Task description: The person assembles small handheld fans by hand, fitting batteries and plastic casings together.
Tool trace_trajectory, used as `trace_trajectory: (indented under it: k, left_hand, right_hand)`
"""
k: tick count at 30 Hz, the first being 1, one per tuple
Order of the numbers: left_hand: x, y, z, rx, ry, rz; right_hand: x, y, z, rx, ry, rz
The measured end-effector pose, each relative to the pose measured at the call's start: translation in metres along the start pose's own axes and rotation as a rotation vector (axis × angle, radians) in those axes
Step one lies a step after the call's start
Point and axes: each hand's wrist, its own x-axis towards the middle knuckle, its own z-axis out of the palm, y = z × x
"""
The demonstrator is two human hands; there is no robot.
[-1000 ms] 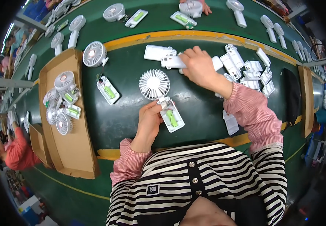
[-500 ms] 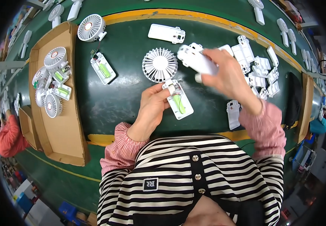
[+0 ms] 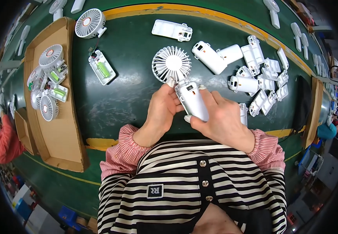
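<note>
A white handheld fan (image 3: 173, 64) lies in front of me with its round grille pointing away. My left hand (image 3: 159, 111) is closed on it at the neck, thumb on top. Over the fan's handle sits a smooth white handle cover (image 3: 192, 102) with a small dark window, hiding the battery inside. My right hand (image 3: 223, 119) grips this cover along its right side, thumb at the lower end. Whether the cover is fully seated I cannot tell. Just beyond my right hand lie two loose covers, a nearer white cover (image 3: 210, 57) and a second white cover (image 3: 230, 54).
A cardboard tray (image 3: 65, 144) at left holds several fans with green batteries. An opened fan (image 3: 90, 23) lies beside it, wired to its handle shell (image 3: 102, 68). Another shell (image 3: 172, 30) rests at the back. Several white handle parts (image 3: 268, 74) are heaped at right.
My right hand has come down and left with a white cover, now over the handle whose green battery showed before. My left hand still holds the fan.
</note>
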Motion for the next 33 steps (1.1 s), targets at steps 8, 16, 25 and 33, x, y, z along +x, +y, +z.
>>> trace_trajectory:
  k: [8, 16, 25, 33]
  left_hand:
    - [0.0, 0.001, 0.002, 0.014, 0.006, 0.008]
    - [0.002, 0.002, 0.0, 0.008, -0.035, -0.013]
    - [0.002, 0.002, 0.006, 0.094, 0.073, -0.011]
    - [0.005, 0.004, 0.011, 0.155, 0.182, -0.089]
  right_hand:
    - [0.008, -0.001, 0.013, -0.044, 0.021, -0.01]
    - [0.011, -0.002, 0.017, -0.102, -0.005, -0.026]
    - [0.01, 0.0, 0.02, -0.195, -0.016, -0.123]
    - [0.007, 0.003, 0.013, -0.169, 0.018, -0.157]
